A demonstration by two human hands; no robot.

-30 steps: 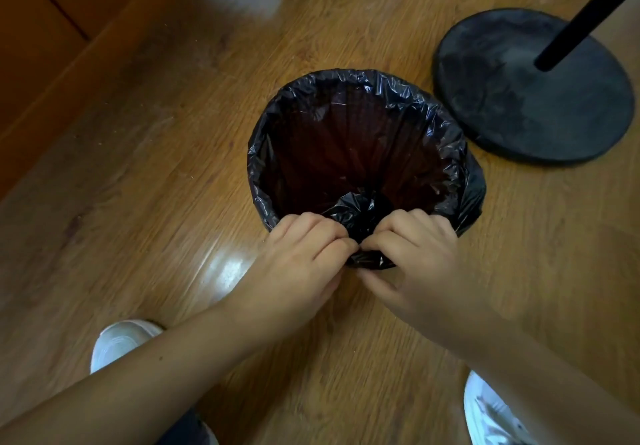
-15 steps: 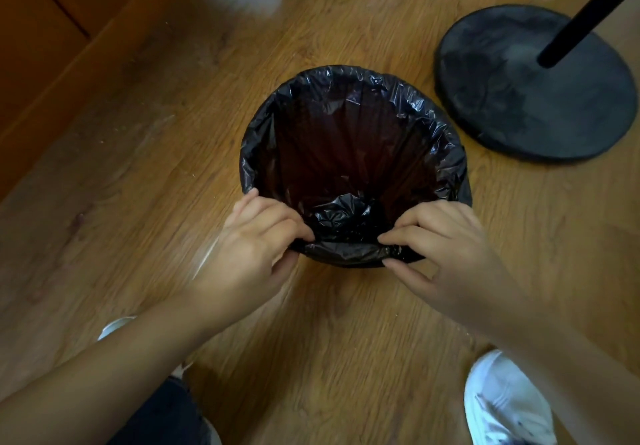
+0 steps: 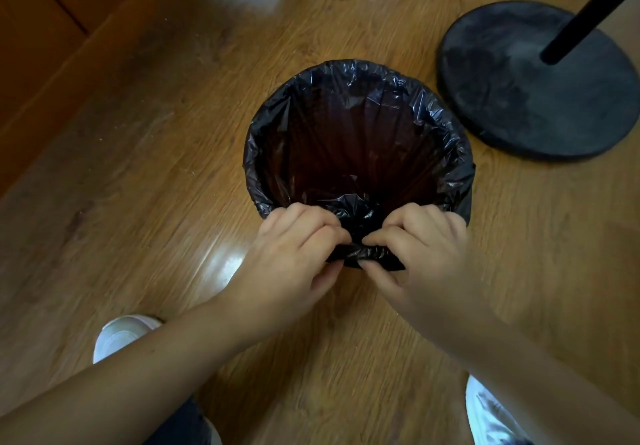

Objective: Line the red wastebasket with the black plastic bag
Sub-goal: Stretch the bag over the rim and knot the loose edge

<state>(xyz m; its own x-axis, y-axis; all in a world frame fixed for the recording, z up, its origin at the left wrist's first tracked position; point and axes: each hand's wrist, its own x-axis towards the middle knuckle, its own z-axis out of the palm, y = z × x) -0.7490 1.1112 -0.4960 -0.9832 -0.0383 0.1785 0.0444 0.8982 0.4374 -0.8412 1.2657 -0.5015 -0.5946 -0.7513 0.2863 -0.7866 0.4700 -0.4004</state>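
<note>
The black plastic bag (image 3: 360, 74) sits inside the wastebasket on the wooden floor, its edge folded over the whole rim. The basket's red shows faintly through the thin plastic of the inner wall (image 3: 356, 140); its outside is covered. A gathered bunch of bag lies at the near rim. My left hand (image 3: 294, 257) and my right hand (image 3: 419, 254) both pinch this bunch at the near edge, fingertips almost touching each other.
A round black stand base (image 3: 512, 105) with a black pole (image 3: 588, 15) lies just right of the basket. A wooden skirting board (image 3: 69, 64) runs along the left. My white shoes (image 3: 121, 334) are on the floor near the bottom.
Half a second ago my hands were apart on the near rim. They have come back together and gather the bag's slack at the near edge.
</note>
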